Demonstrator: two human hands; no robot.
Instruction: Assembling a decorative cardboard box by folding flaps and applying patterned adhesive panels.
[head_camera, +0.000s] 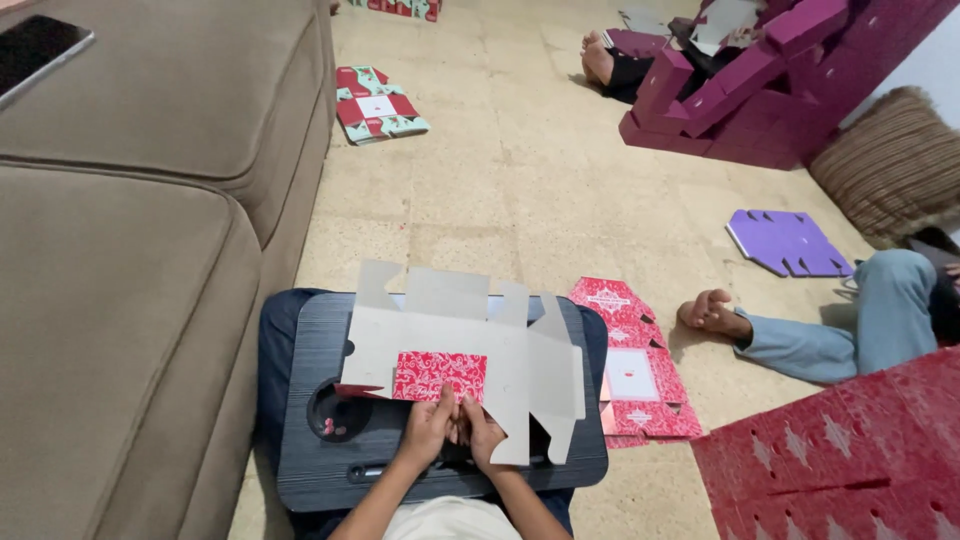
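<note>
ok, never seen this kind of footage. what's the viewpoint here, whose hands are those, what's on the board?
There is no machine here. One camera sits on a person's head and looks down at their own bare hands. The left hand and right hand meet at the near edge of a flat unfolded grey cardboard box blank, pinching its folded red patterned flap. The blank lies on a dark wood-grain lap board across the person's legs. A beige sofa stands at the left. A stack of flat red box blanks lies on the tiled floor to the right. Another person's bare foot rests nearby.
</note>
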